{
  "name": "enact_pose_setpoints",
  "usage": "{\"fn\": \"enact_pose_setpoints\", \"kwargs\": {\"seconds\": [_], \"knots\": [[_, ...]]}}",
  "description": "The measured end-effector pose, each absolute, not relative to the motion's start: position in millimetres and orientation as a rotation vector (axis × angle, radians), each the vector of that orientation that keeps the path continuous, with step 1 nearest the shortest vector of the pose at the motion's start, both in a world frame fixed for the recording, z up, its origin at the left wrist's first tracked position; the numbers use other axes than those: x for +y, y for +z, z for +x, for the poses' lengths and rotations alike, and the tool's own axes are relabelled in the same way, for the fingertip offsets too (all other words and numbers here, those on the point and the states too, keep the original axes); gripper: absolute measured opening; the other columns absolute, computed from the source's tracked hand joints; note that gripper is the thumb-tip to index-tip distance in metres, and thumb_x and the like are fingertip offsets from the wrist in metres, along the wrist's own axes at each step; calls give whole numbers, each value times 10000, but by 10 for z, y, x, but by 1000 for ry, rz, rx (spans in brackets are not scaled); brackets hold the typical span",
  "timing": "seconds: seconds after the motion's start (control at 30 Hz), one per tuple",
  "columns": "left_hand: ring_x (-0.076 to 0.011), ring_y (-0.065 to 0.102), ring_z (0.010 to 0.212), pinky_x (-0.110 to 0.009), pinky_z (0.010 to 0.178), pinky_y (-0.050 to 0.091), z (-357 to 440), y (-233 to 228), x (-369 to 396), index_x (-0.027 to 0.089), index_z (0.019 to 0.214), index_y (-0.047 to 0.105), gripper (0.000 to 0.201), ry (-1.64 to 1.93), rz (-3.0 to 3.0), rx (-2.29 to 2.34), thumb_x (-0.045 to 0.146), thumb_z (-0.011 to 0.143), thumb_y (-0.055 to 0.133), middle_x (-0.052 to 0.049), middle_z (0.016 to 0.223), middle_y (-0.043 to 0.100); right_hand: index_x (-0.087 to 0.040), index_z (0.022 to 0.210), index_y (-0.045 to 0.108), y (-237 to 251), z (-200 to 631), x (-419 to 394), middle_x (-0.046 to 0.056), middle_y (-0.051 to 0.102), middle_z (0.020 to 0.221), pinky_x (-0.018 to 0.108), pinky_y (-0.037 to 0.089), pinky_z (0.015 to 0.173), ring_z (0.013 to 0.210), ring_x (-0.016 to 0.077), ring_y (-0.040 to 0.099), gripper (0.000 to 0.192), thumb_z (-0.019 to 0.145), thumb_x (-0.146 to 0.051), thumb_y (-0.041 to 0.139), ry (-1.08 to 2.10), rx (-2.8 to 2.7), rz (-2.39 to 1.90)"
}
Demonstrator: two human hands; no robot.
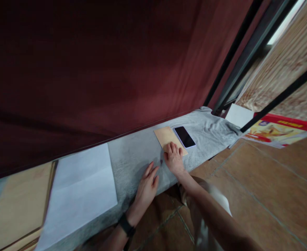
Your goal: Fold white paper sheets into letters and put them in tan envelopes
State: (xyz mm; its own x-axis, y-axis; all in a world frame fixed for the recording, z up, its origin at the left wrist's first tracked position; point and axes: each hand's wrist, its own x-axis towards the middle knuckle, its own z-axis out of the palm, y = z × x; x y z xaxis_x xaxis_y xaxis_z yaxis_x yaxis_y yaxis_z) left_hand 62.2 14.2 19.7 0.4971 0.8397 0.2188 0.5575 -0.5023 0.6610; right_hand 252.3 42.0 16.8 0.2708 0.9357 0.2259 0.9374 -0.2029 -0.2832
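Note:
My right hand [174, 158] lies over the near end of a small tan envelope or card [164, 135], fingers slightly bent and resting on its surface. Close beside that paper, to its right, a phone [185, 136] with a dark screen and a pale purple edge lies face up. My left hand [147, 183] is at the front part of the cloth-covered surface, fingers apart and holding nothing. A black band [126, 225] circles the left wrist. Both hands rest low, a short gap between them.
Grey cloth [132, 148] covers the long narrow surface. White paper sheets [82, 191] and a stack of large brown envelopes [25, 198] lie at left. A dark red curtain [116, 76] hangs behind. Black poles [231, 52] and a red-and-yellow printed box [276, 130] are at right, above tiled floor.

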Motion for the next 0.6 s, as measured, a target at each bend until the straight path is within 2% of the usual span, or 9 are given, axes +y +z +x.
{"fn": "enact_pose_setpoints", "kwargs": {"seconds": [0.07, 0.17, 0.27, 0.33, 0.47, 0.6], "knots": [[-232, 474, 1388, -440, 1143, 420, 555, 264, 165, 196, 1336, 586, 409, 710, 2274, 1195, 208, 963, 417, -127, 1525, 473, -107, 1482, 403, 149, 2520, 414, 215, 396, 1551, 591, 226, 1146, 1446, 343, 317, 526, 989, -289, 417, -40, -1711, -2162], [-278, 368, 1457, -534, 1198, 295, 339, 407, 216, 200, 1370, 564, 439, 652, 2379, 1408, 207, 946, 449, -130, 1557, 430, -118, 1479, 411, 107, 2493, 413, 204, 380, 1563, 589, 237, 1151, 1444, 340, 318, 530, 980, -295, 436, -72, -1748, -2046], [-351, 201, 1516, -658, 1190, 153, -6, 537, 228, 171, 1437, 494, 531, 426, 2369, 1761, 237, 911, 524, -167, 1607, 327, -109, 1442, 457, 53, 2435, 414, 213, 401, 1542, 568, 321, 1129, 1435, 330, 333, 512, 964, -293, 450, -28, -1771, -1888], [-384, 134, 1524, -705, 1158, 147, -258, 592, 191, 142, 1487, 418, 641, 215, 2264, 1924, 313, 890, 578, -204, 1629, 236, -106, 1400, 501, 12, 2383, 408, 218, 440, 1505, 543, 376, 1111, 1418, 317, 361, 484, 957, -293, 447, 35, -1761, -1800], [-381, 126, 1524, -661, 1154, 217, -637, 626, 59, 133, 1533, 323, 832, -36, 2112, 1942, 446, 834, 647, -225, 1638, 155, -151, 1321, 571, -34, 2234, 382, 189, 517, 1430, 559, 406, 1100, 1382, 313, 413, 426, 935, -292, 457, 188, -1766, -1664], [-371, 231, 1502, -583, 1176, 245, -769, 644, -17, 133, 1513, 368, 834, -58, 2109, 1911, 440, 804, 681, -220, 1620, 230, -200, 1194, 659, 217, 1954, 286, 158, 593, 1352, 581, 418, 1093, 1313, 326, 502, 372, 902, -335, 473, 532, -1667, -1540]]}}
